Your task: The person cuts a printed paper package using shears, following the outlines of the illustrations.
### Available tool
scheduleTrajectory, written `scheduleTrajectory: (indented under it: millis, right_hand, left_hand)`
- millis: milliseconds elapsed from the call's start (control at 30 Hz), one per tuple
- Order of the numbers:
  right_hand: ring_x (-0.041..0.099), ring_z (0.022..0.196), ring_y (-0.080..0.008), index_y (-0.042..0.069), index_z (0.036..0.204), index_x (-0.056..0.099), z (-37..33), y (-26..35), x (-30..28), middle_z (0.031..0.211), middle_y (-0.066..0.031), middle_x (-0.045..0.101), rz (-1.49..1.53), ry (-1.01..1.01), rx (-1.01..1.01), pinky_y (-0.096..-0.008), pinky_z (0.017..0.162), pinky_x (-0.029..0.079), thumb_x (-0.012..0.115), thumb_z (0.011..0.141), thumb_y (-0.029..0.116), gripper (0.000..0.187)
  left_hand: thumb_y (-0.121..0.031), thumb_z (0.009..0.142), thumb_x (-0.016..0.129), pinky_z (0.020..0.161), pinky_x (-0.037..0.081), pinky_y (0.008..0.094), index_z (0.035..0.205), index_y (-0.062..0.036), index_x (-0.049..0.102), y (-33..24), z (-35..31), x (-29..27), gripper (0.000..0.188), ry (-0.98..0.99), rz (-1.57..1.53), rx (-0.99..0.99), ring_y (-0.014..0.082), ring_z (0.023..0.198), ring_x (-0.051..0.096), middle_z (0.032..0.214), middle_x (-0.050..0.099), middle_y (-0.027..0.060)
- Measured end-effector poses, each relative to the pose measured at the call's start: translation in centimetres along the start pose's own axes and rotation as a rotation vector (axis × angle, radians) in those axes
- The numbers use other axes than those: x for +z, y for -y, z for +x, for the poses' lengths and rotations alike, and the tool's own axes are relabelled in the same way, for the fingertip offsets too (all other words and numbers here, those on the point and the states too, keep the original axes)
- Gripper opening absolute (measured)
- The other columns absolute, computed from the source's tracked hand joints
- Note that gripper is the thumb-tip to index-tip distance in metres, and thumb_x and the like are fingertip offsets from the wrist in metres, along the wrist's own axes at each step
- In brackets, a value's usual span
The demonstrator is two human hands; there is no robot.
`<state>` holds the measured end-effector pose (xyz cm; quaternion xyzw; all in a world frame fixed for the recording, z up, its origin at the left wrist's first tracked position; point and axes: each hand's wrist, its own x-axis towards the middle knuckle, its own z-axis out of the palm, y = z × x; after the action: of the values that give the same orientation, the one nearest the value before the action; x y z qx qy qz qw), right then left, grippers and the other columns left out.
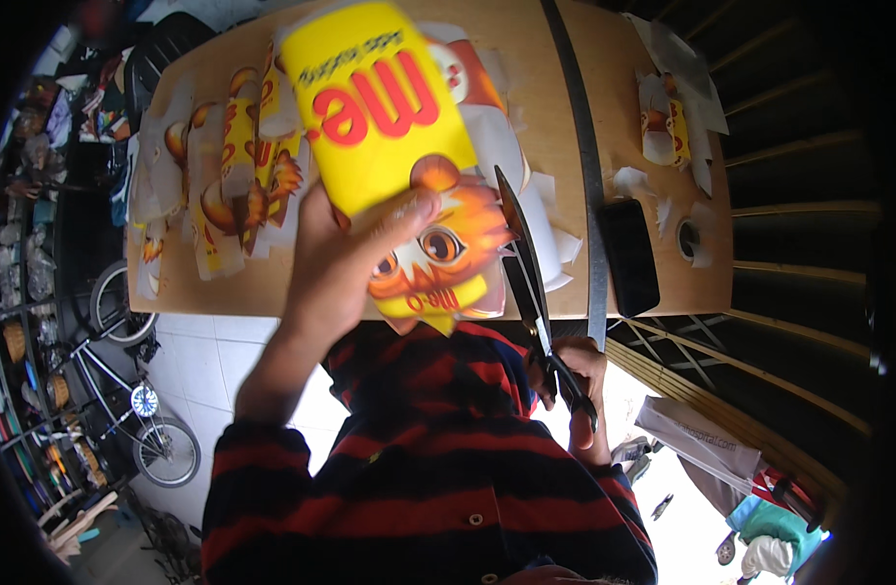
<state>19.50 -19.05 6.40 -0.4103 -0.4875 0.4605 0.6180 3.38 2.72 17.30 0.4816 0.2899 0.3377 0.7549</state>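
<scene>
A yellow printed cutout point(380, 107) with red lettering and an orange cartoon animal head is raised above the near part of the table. My left hand point(336, 268) grips it, thumb across the front beside the animal's eye; the other fingers are mostly hidden behind it. In my right hand point(580, 375), low by the table's front edge, is a pair of large black scissors point(532, 283). Their blades point up and away, parted, along the right edge of the animal head. Whether they touch the cutout I cannot tell.
More yellow and orange cutouts point(238, 146) lie at the table's left, with others point(665, 122) at far right. A long dark strip point(577, 117) crosses the table beside a black phone point(630, 258) and a tape roll point(690, 239). A bicycle point(141, 400) stands at left.
</scene>
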Motion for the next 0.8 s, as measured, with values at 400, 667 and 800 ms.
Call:
scheduleTrajectory:
  millis: [400,667,800]
  right_hand:
    - [0.056,0.047,-0.0158,0.002,0.072,0.060,1.5,1.4,-0.3,0.055,-0.0014,0.053,-0.065,0.030,-0.062,-0.0256,0.047,0.042,0.072,0.062,0.057,0.057]
    - [0.056,0.046,-0.0165,0.001,0.071,0.059,1.8,1.0,-0.3,0.054,-0.0023,0.053,0.009,0.045,-0.047,-0.0257,0.047,0.043,0.072,0.061,0.066,0.067]
    - [0.056,0.046,-0.0154,0.001,0.071,0.059,1.7,0.5,0.2,0.055,-0.0022,0.054,0.025,-0.002,0.002,-0.0241,0.046,0.043,0.067,0.052,0.081,0.083]
  left_hand:
    - [-0.021,0.095,0.049,0.096,0.046,0.0428,0.128,0.0007,0.042,1.2,-1.2,0.0,0.040,0.110,-0.229,-0.112,0.0318,0.114,0.056,0.120,0.056,0.0199]
    - [-0.016,0.093,0.052,0.092,0.048,0.0415,0.124,-0.0004,0.047,0.1,-0.5,-0.4,0.036,0.101,-0.288,-0.169,0.0255,0.109,0.059,0.116,0.058,0.0130]
    - [-0.014,0.094,0.051,0.088,0.052,0.0386,0.121,0.0031,0.048,0.7,-0.6,0.6,0.032,0.115,-0.378,-0.091,0.0267,0.104,0.062,0.113,0.061,0.0157]
